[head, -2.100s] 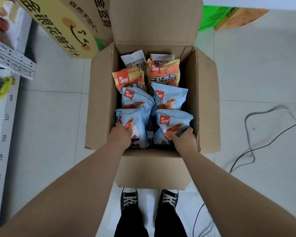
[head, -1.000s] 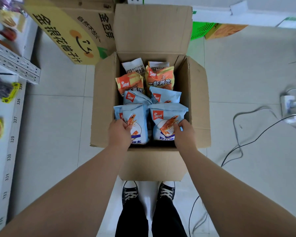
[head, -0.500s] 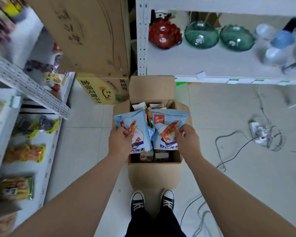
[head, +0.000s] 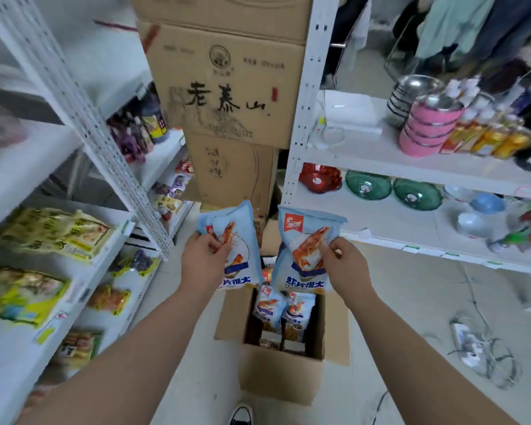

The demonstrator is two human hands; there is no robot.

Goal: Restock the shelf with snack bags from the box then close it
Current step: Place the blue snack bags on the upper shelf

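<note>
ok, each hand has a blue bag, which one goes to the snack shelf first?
Left, probably. The left hand and its blue bag are on the snack shelf side; the right hand is nearer the bowl shelf.

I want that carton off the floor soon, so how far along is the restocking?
Done: one pair is clear of the box. In hand: the left hand grips the left bag, the right hand the right bag. Left: shelving both, emptying the remaining bags, closing the open flaps.

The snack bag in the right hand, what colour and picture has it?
That snack bag is light blue with an orange prawn; head view.
</note>
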